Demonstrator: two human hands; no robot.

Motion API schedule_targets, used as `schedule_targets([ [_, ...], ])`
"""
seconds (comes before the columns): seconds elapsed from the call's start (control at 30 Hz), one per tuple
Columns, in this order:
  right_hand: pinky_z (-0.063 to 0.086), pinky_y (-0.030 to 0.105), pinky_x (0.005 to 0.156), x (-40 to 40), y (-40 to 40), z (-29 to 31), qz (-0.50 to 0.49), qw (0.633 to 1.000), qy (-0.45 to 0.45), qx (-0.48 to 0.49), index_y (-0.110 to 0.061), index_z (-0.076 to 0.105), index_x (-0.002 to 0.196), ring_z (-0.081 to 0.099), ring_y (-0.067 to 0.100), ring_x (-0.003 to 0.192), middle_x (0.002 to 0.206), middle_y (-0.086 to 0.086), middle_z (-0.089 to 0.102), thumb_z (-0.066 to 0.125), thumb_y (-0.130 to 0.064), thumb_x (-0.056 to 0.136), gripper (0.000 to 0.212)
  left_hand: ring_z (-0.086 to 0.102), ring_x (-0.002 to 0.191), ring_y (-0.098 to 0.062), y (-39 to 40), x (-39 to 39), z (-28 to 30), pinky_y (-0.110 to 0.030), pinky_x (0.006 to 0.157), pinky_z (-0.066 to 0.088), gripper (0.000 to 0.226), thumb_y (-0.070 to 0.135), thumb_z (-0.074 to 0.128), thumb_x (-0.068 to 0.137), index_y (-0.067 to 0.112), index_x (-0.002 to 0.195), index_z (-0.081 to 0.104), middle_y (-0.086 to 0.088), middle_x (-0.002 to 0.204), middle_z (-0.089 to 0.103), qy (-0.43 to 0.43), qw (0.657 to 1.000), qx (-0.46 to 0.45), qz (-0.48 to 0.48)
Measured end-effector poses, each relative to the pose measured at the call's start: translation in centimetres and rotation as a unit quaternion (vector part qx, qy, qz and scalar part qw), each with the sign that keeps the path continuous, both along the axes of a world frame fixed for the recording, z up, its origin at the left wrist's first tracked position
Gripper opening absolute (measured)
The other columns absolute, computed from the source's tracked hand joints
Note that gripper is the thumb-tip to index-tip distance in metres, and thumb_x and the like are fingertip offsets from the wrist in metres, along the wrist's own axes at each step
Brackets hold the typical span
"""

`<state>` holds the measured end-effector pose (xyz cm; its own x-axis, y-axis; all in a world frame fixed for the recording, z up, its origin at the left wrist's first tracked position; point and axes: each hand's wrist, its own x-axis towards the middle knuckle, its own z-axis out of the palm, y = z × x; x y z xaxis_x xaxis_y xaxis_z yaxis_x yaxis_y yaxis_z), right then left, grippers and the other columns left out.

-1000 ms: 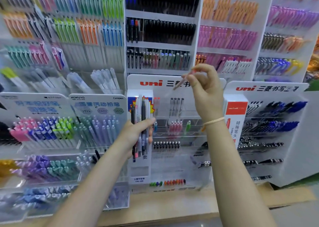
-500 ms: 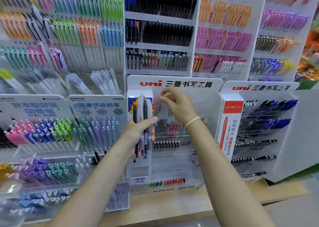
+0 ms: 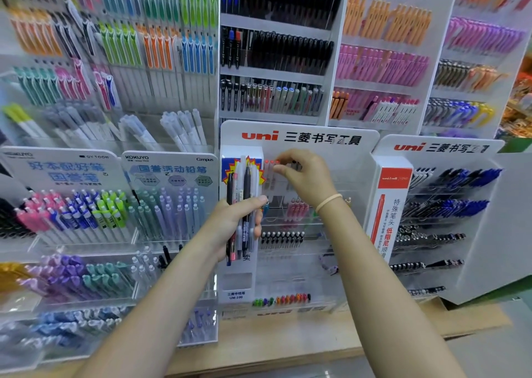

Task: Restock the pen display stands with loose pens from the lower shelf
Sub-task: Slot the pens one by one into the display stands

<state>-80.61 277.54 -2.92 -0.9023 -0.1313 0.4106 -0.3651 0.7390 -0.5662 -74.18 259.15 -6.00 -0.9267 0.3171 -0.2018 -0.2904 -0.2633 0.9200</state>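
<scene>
- A bundle of pens (image 3: 241, 219) is gripped upright by the left hand (image 3: 230, 228).
- Something is pinched by the right hand (image 3: 302, 179) at the top row of the uni stand (image 3: 299, 138); what, cannot be told.
- Neighbouring pens could be knocked loose there.

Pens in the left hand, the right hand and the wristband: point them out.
pens (image 3: 243, 205): head view, middle of the bundle's barrels.
right hand (image 3: 305, 176): head view, back of the hand.
wristband (image 3: 328, 202): head view, band across the wrist.
</scene>
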Motion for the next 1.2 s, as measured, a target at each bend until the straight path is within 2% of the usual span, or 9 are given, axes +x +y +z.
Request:
schedule_targets([
  [0.2,0.048,0.042,0.090,-0.1,0.3,0.3,-0.019,0.998,0.015,0.061,-0.014,0.075,0.104,0.055,0.020,0.098,0.098,0.000,0.069,0.075,-0.031,0.085,0.025,0.053,0.048,-0.021,0.0,0.4,0.3,-0.024,0.047,0.046,0.018,0.021,0.074,0.083,0.010,0.075,0.062,-0.008,0.062,0.056,0.000,1.000,0.001,-0.024],
  [0.27,0.043,0.031,0.094,0.6,0.5,0.6,-0.035,0.996,0.062,0.057,-0.013,0.074,0.110,0.054,0.020,0.103,0.104,0.004,0.067,0.075,-0.034,0.085,0.032,0.053,0.047,-0.020,0.0,0.7,0.5,-0.024,0.046,0.046,0.020,0.022,0.076,0.076,0.009,0.076,0.062,-0.008,0.061,0.057,0.001,0.999,-0.007,-0.033],
  [0.33,0.040,0.016,0.082,2.6,0.1,1.3,-0.041,0.996,0.072,-0.029,-0.012,0.074,0.100,0.054,0.012,0.088,0.089,0.001,0.065,0.070,-0.033,0.090,0.023,0.054,0.046,-0.020,0.0,0.9,0.7,-0.025,0.046,0.047,0.021,0.024,0.078,0.071,0.009,0.073,0.063,-0.008,0.060,0.057,0.012,0.999,-0.020,-0.044],
  [0.43,0.047,0.023,0.061,5.5,-1.0,2.0,0.016,0.982,-0.135,-0.134,-0.011,0.071,0.082,0.053,0.012,0.060,0.069,0.011,0.065,0.062,-0.041,0.094,0.033,0.054,0.046,-0.022,0.5,0.9,0.5,-0.025,0.046,0.047,0.016,0.017,0.078,0.077,0.015,0.064,0.068,-0.011,0.060,0.058,0.025,0.997,-0.045,-0.052],
  [0.53,0.044,0.019,0.048,6.9,-1.1,1.5,0.033,0.953,-0.228,-0.198,-0.015,0.064,0.072,0.051,0.008,0.046,0.052,-0.003,0.060,0.061,-0.039,0.096,0.034,0.056,0.047,-0.023,0.8,1.0,0.1,-0.026,0.047,0.048,0.019,0.011,0.079,0.081,0.016,0.065,0.071,-0.013,0.062,0.060,0.031,0.996,-0.064,-0.057],
  [0.67,0.041,0.025,0.046,7.2,-0.5,0.2,0.002,0.929,-0.226,-0.292,-0.008,0.068,0.079,0.048,0.016,0.042,0.054,0.002,0.059,0.060,-0.035,0.098,0.034,0.064,0.057,-0.018,1.3,1.6,0.2,-0.028,0.052,0.055,0.008,0.006,0.075,0.081,0.008,0.087,0.070,-0.009,0.067,0.067,0.019,0.998,-0.040,-0.034],
  [0.8,0.049,0.030,0.050,7.4,0.0,-0.6,-0.006,0.905,-0.224,-0.361,-0.012,0.074,0.093,0.055,0.028,0.056,0.063,0.012,0.063,0.056,-0.024,0.100,0.023,0.068,0.061,-0.020,2.2,1.7,-0.1,-0.032,0.059,0.060,0.018,0.011,0.079,0.075,0.007,0.091,0.072,-0.010,0.074,0.072,0.002,1.000,-0.031,0.005],
  [1.0,0.045,0.025,0.051,7.5,1.4,-1.0,-0.022,0.854,-0.207,-0.476,-0.007,0.066,0.097,0.052,0.016,0.056,0.074,0.010,0.063,0.047,-0.019,0.104,0.024,0.067,0.051,-0.019,3.1,1.9,-0.7,-0.024,0.051,0.054,0.005,0.007,0.071,0.085,0.005,0.088,0.072,-0.012,0.078,0.075,-0.034,0.999,-0.010,-0.003],
  [1.2,0.050,0.020,0.051,7.9,2.6,-0.5,-0.058,0.791,-0.140,-0.593,-0.007,0.059,0.088,0.058,0.014,0.056,0.064,0.002,0.062,0.055,-0.008,0.099,0.012,0.056,0.046,-0.011,2.7,1.4,-1.3,-0.022,0.045,0.049,0.036,0.023,0.074,0.071,0.004,0.103,0.071,-0.010,0.087,0.075,-0.087,0.993,0.073,0.021],
])
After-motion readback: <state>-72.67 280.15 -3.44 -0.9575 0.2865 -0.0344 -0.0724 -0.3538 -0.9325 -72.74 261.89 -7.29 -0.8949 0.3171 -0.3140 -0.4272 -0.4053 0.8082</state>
